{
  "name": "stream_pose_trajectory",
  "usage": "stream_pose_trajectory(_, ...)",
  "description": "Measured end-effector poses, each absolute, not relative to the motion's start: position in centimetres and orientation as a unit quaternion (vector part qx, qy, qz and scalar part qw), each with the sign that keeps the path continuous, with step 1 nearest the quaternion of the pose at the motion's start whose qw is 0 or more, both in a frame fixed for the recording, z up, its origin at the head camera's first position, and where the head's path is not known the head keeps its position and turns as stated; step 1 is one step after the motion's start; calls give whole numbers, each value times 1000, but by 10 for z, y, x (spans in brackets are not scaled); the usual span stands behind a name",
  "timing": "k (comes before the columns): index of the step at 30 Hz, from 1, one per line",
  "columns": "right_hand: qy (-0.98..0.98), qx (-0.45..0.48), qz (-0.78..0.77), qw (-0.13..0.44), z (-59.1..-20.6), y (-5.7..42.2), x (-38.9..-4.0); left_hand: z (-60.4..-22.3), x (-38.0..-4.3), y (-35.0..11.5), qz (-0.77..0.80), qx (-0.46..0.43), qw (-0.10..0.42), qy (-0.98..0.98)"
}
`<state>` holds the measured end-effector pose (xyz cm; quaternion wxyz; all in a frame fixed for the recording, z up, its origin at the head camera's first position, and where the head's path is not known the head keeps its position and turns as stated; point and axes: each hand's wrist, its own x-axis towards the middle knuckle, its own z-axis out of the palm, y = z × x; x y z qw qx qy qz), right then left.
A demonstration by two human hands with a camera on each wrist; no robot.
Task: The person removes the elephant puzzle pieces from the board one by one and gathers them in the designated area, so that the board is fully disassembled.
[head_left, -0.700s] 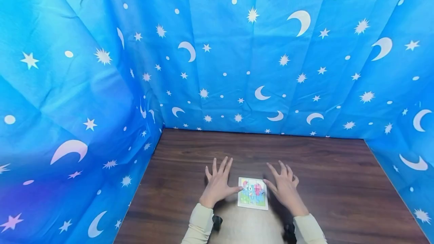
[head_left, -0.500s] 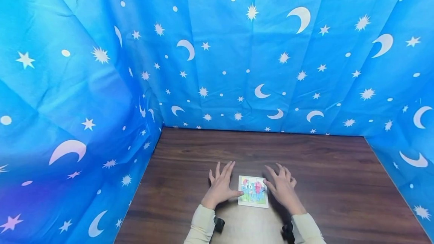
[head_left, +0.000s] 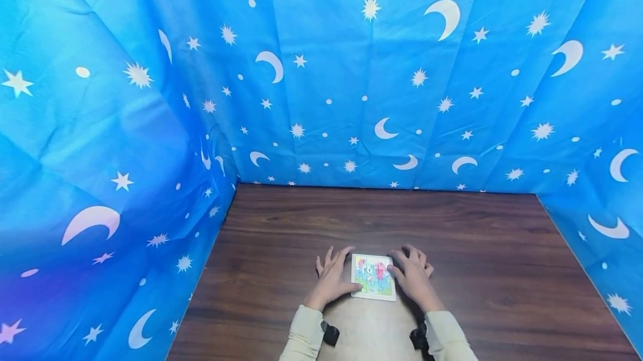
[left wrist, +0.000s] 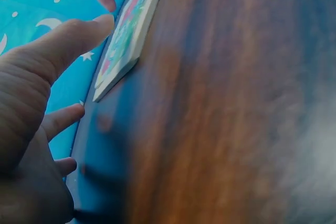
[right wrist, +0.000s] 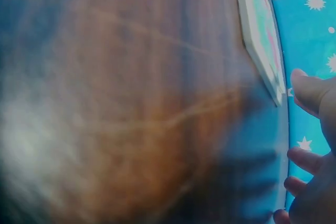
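Note:
A small square jigsaw puzzle in a white frame lies flat on the table, with a colourful cartoon picture across its fitted pieces. At its left side is my left hand, thumb reaching over the frame's lower left edge, fingers spread and slightly bent. My right hand is at the opposite side, its thumb by the upper right edge. In the left wrist view the thumb appears close to the puzzle; contact is unclear. The right wrist view has the right thumb beside the puzzle's corner, seemingly apart.
The dark wood-grain table extends around the puzzle on all sides. A blue cloth with white moons and stars hangs behind it and along both sides. Black wrist straps sit below the pale sleeves.
Both hands have come lower and closer to the puzzle's sides, their fingers less stretched than before. The head view has shifted slightly; the puzzle appears otherwise unmoved.

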<state>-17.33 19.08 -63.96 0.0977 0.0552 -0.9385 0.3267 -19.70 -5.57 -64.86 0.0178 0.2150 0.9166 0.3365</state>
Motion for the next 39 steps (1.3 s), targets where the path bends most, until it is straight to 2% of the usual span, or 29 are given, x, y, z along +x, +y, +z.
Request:
stream_pose_trajectory(11,-937,29,340,71,-642,191,-175,-657,-193,-46,300,249,-21,921)
stream_pose_trajectory(18,-931,29,356,79,-641,189,-175,-654,-191,-47,262,268,12,927)
stream_pose_trajectory(26,-925,19,375,60,-640,188,-178,-650,-190,-45,201,275,63,938)
stream_pose_trajectory(39,-925,29,371,74,-640,185,-186,-646,-194,-43,198,273,79,938)
